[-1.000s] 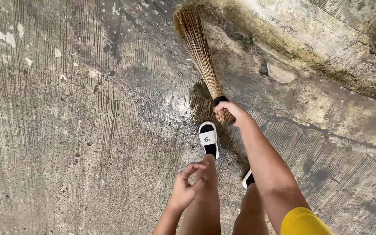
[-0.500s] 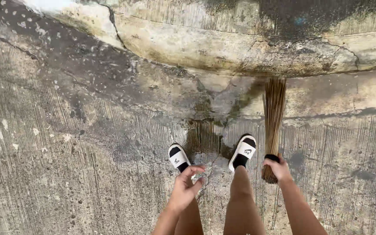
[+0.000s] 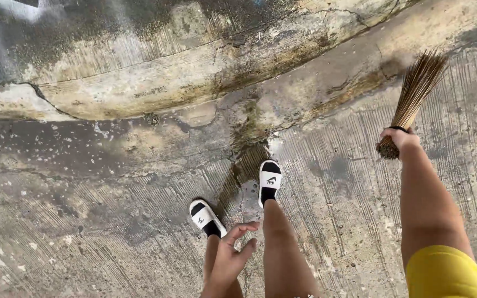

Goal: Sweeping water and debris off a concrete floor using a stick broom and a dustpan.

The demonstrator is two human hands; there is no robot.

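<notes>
My right hand (image 3: 399, 139) grips the bound end of a stick broom (image 3: 415, 91). Its brown bristles fan up and to the right, the tips near the foot of a raised concrete curb (image 3: 155, 77). My left hand (image 3: 230, 259) hangs free at the bottom centre, fingers loosely apart, holding nothing. It hovers in front of my left leg. Both feet wear white and black slide sandals, the left sandal (image 3: 205, 216) behind the right sandal (image 3: 269, 176), on a grooved concrete floor (image 3: 84, 232).
A stained, cracked curb runs across the top of the view. A dark wet patch (image 3: 244, 165) spreads from the curb's foot toward my feet. Small pebbles and grit dot the floor at left. A yellow sleeve (image 3: 448, 273) shows at the bottom right.
The view has swung left. My right arm has lifted outward to the right, taking the broom from beside my right foot to the far right. My feet have stepped; the left hand has dropped slightly.
</notes>
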